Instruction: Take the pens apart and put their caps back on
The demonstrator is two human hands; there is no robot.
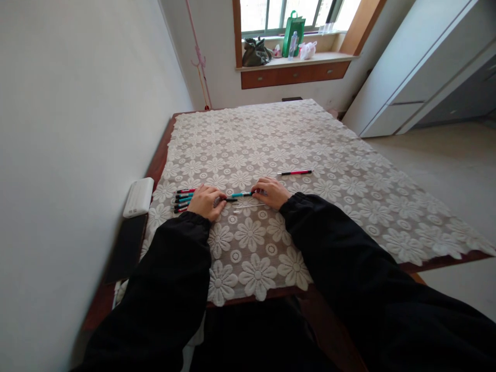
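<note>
A plain white wall point(77, 129) runs along the left. Daylight enters through a window point(290, 13) at the far end, above a wooden sill point(294, 64) holding a dark bag point(256, 52) and a green bag point(293, 33). A white wardrobe point(422, 67) stands right, on a pale floor point(453, 165).

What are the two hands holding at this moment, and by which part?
Both hold one teal pen low over the tablecloth: the left hand at its dark end, the right hand at the other end. How tightly cannot be told.
</note>
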